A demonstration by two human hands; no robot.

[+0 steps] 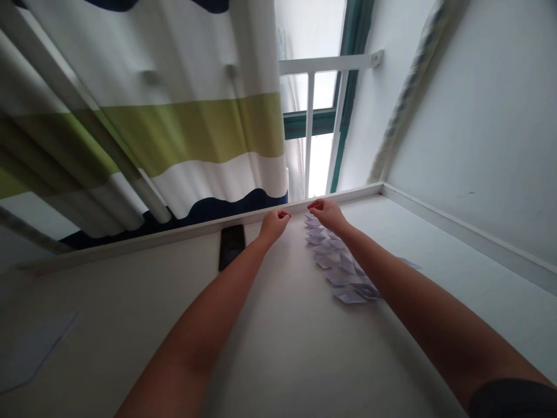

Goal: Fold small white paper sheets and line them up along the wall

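At the far side of the white table, my left hand [274, 225] is closed, its fingers curled toward the thumb, and nothing shows in it. My right hand [327, 215] hovers over the far end of several rows of small folded white paper pieces [322, 247], pointed like little boats. Its fingers are bent in a pinch; whether anything is between them cannot be made out. Part of the rows is hidden behind my right forearm. A bare gap separates the two hands.
A black phone [232, 247] lies left of my left hand. Flat white paper [32, 354] lies at the lower left, and another paper piece [409, 263] right of my right forearm. A raised ledge [256, 216] edges the table, with a striped curtain [195, 133] and railing [310, 133] beyond.
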